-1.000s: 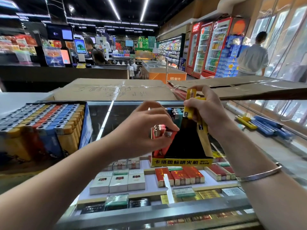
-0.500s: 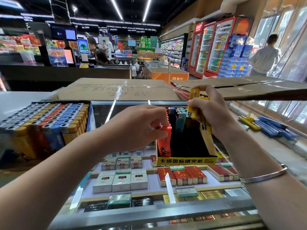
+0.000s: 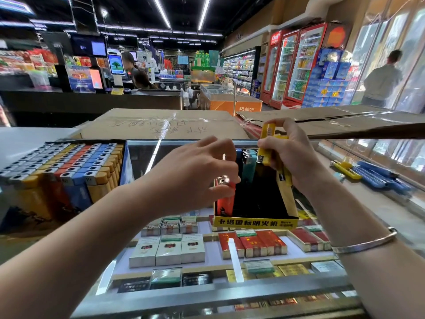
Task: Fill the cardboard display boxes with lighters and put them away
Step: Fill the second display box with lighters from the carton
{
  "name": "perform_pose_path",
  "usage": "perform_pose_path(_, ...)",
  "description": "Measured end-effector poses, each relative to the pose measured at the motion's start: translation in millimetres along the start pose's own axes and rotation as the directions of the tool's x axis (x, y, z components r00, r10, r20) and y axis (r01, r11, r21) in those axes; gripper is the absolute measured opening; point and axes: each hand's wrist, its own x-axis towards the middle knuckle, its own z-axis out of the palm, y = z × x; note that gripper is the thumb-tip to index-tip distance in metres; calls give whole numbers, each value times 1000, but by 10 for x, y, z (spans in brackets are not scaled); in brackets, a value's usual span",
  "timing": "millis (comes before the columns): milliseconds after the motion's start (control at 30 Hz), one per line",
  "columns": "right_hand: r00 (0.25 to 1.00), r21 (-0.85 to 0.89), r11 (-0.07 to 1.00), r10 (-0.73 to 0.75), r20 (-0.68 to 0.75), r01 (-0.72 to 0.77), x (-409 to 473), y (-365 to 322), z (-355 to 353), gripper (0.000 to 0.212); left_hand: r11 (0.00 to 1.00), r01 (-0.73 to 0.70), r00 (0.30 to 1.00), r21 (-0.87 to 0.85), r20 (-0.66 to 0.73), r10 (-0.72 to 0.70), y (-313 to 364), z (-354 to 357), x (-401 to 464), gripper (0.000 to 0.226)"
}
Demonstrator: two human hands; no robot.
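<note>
A yellow and black cardboard display box [image 3: 254, 221] stands on the glass counter, mostly empty inside. A few blue and teal lighters [image 3: 247, 164] stand at its back. My left hand [image 3: 195, 173] pinches a red lighter [image 3: 225, 199] standing upright at the box's front left corner. My right hand [image 3: 292, 155] grips yellow lighters [image 3: 264, 146] above the box's right side. A full tray of mixed-colour lighters [image 3: 66, 164] sits at the left on the counter.
Flattened brown cardboard [image 3: 161, 124] lies behind the box. Blue and yellow lighters [image 3: 368, 176] lie loose at the right on the counter. Cigarette packs [image 3: 167, 249] fill the case under the glass. People stand at the far checkout and by the door.
My left hand has lowered the red lighter into the box's front left corner. The right hand with the yellow lighters has stayed about where it was.
</note>
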Motion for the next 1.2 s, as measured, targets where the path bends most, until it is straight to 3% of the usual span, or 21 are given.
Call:
perform_pose_path(133, 999, 120, 992, 41, 29, -44, 17, -8, -34, 33, 978, 104, 994, -182, 39, -99, -25, 25, -7, 36)
perform_pose_path(333, 985, 337, 934, 68, 158, -118, 41, -38, -78, 40, 939, 228, 960, -257, -102, -261, 39, 139, 157, 37)
perform_pose_path(433, 960, 366, 909, 106, 259, -199, 43, -32, -71, 40, 982, 143, 977, -126, -140, -161, 42, 170, 323, 33)
perform_pose_path(567, 936, 384, 886, 130, 328, -258, 49, -38, -100, 27, 993, 70, 970, -97, -226, -90, 73, 156, 518, 19)
perform_pose_path(633, 959, 369, 900, 150, 239, -232, 55, -38, -130, 23, 987, 76, 951, -140, -286, -114, 91, 136, 604, 18)
perform_pose_path(700, 983, 357, 916, 176, 51, -182, 70, -23, -173, 18, 974, 115, 942, -197, -289, -170, 92, 124, 692, 21)
perform_pose_path(833, 954, 366, 923, 210, -213, -122, 117, 8, -257, 11, 944, 240, 948, -228, -156, -278, 36, 172, 844, 31)
perform_pose_path(1200, 934, 347, 921, 268, -237, -176, 148, 80, -261, 9, 970, 243, 962, -11, 129, -240, -82, 387, 1165, 16)
